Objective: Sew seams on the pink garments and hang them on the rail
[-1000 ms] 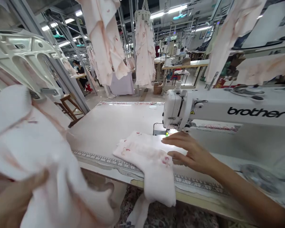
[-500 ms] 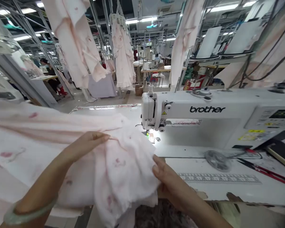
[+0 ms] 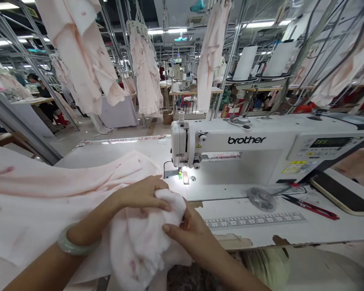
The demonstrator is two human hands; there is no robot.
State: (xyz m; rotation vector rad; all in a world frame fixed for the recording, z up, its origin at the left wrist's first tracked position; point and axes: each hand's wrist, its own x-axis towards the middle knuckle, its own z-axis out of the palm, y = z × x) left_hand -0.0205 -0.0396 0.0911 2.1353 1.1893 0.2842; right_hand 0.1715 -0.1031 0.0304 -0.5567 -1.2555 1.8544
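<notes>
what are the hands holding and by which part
The left hand and right hand hold the cloth by a bunched fold; which part that is cannot be told.

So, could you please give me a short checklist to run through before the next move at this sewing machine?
1. Left hand has a grip on the fabric: ok, on the bunched part.
2. Right hand has a grip on it too: ok.
3. Fabric under the needle area: not ok, it lies to the left.
4. Light at the needle area: ok, on.
5. Snips clear of the fabric: ok, farther right on the table.
6. Display reading: cannot tell, too small.
</notes>
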